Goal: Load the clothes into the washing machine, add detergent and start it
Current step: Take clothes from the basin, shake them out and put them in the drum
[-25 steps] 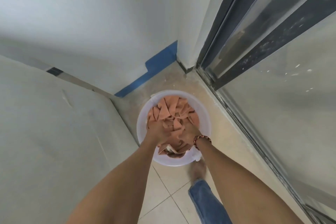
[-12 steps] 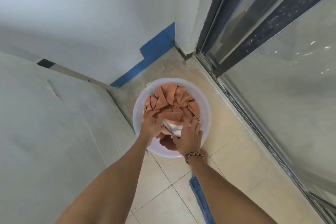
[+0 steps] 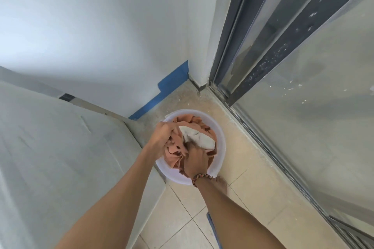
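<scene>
**Gathering the laundry out of the basin**

Head view: the clothes [image 3: 178,147], a salmon-coloured bundle with a white piece [image 3: 199,137] on top, lay in a pale plastic basin [image 3: 220,147] on the tiled floor [image 3: 253,188], in the corner beside a sliding glass door [image 3: 303,107]. The left hand [image 3: 162,137] had its fingers curled tight into the salmon cloth at the basin's left side. The right hand [image 3: 195,159], with a beaded bracelet [image 3: 199,178] at the wrist, was dug into the pile, fingers buried in fabric and apparently clutching it. To lift cleanly, both hands would do best to scoop from beneath, so no loose tail dragged or dropped. No washing machine showed plainly.
</scene>
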